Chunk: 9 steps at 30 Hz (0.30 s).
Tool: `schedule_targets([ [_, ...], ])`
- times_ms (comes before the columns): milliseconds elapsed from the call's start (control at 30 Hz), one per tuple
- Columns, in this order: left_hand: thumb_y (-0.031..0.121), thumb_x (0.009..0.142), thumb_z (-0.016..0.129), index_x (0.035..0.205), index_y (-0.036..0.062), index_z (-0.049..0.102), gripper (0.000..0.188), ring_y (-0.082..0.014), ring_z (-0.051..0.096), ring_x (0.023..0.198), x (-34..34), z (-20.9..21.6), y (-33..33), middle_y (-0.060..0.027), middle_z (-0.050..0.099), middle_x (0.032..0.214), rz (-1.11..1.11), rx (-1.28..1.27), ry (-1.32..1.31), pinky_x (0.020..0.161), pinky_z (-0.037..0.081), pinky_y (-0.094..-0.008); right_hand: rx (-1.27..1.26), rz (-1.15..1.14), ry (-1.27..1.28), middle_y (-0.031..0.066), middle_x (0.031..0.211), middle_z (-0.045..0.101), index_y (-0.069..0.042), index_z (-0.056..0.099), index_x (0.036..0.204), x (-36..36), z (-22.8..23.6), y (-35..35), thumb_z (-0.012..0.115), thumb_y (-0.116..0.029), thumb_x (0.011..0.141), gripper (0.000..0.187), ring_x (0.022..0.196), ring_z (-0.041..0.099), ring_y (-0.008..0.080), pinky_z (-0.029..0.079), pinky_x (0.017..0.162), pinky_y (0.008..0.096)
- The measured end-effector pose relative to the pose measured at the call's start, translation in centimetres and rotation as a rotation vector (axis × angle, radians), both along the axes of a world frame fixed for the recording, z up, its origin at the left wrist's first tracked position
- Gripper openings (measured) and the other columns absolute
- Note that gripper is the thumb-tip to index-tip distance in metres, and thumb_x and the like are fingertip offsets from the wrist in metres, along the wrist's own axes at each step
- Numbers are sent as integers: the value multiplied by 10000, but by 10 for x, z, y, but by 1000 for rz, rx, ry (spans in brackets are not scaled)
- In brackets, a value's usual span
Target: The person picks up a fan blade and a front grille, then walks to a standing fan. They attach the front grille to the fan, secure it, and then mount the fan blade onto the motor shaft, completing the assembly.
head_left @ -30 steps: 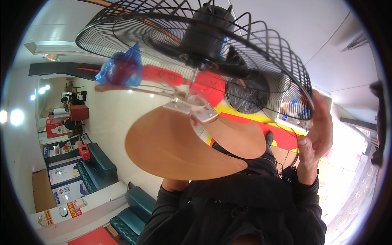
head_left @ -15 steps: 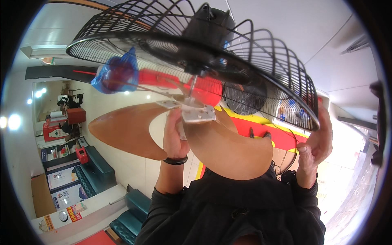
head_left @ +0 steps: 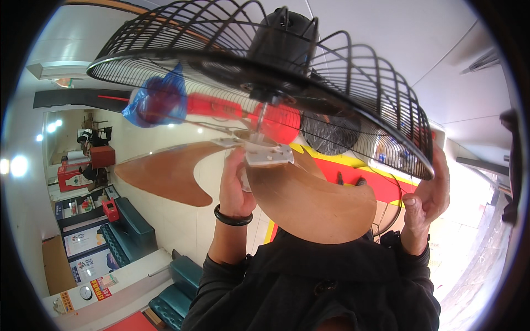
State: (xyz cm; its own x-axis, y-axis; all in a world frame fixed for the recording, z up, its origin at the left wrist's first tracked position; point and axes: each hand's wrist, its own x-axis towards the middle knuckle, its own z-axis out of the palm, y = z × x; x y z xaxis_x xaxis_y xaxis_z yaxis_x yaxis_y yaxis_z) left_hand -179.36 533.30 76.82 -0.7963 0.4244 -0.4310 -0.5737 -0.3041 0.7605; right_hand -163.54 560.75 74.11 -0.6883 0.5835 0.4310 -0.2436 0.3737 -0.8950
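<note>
A black wire fan guard (head_left: 381, 124) hangs tilted overhead, with a black motor housing (head_left: 284, 41) behind it. From its middle a thin metal shaft (head_left: 261, 117) reaches down to the pale hub (head_left: 269, 154) of a brown fan blade (head_left: 314, 207) with wide curved wings. My left hand (head_left: 236, 190), wearing a black bracelet, is closed at the hub from below; its fingertips are partly hidden behind the hub. My right hand (head_left: 428, 193) is at the right rim of the guard, its fingers up behind the rim and its thumb apart below.
Behind the guard are a blue plastic bag (head_left: 158, 99), a red object (head_left: 276, 122) and a black plastic-wrapped round thing (head_left: 331, 132). Green padded seats (head_left: 132, 223) stand at the left. A red and yellow panel (head_left: 381, 182) lies below the guard.
The blade has turned a little, its left wing shifting left and its right wing slightly right. The guard's tilt has changed slightly. Both hands stay nearly in place.
</note>
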Motion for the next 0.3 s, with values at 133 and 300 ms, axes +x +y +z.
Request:
schedule_targets([
  [133, 316, 976, 416, 1230, -27, 517, 438, -246, 597, 1080, -1, 1, 4, -137, 613, 1187, 6, 7, -47, 942, 460, -356, 3, -9, 3, 238, 1171, 578, 85, 528, 1211, 0, 0, 1, 691, -520, 786, 758, 1139, 530, 373, 396, 981, 469],
  [300, 335, 983, 393, 1248, -26, 509, 462, -252, 590, 1093, -4, 7, 9, -140, 611, 1195, -108, -30, 106, 953, 452, -367, -39, 18, -19, 240, 1181, 573, 87, 527, 1211, 0, 0, 1, 691, -517, 786, 756, 1156, 517, 370, 384, 992, 474],
])
